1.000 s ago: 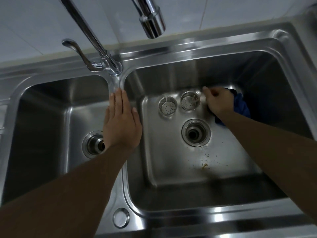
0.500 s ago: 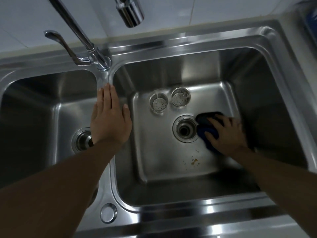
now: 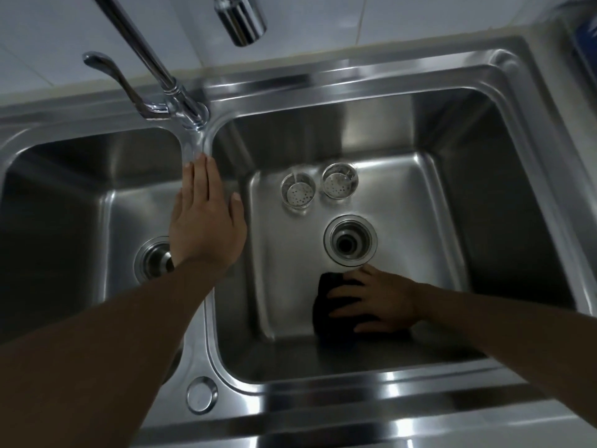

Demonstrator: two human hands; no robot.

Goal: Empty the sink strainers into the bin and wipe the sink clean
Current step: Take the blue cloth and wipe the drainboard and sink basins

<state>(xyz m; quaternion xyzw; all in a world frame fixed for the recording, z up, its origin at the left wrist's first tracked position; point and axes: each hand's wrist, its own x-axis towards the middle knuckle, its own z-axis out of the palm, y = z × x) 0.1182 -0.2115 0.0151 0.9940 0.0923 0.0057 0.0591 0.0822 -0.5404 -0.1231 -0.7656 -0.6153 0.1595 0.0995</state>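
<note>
the left hand (image 3: pixel 206 218) lies flat, fingers together and holding nothing, on the ridge just left of the right basin's drain (image 3: pixel 350 239), bracing the body. the right hand (image 3: pixel 378 299) is spread palm-down and pressed on a dark cloth (image 3: pixel 332 313) on the basin floor, just in front of that drain; it pins the cloth flat and does not grip it in a fist. the two strainers (image 3: pixel 298 191) and (image 3: pixel 340 181) stand upright side by side just behind the drain, apart from it and apart from the cloth; from here they look empty, though small bits could be hidden. the drain hole itself is open, with no strainer seated. the tap spout (image 3: pixel 244 22) hangs well behind the drain and no water shows. judging by this, the emptying step seems done and the wiping of the right basin of the sink (image 3: pixel 452 176) is in hand. the next move likely calls for steady downward pressure while sweeping the cloth across the floor near the drain, steering clear of the strainers so they are not knocked over, then working up the walls.
</note>
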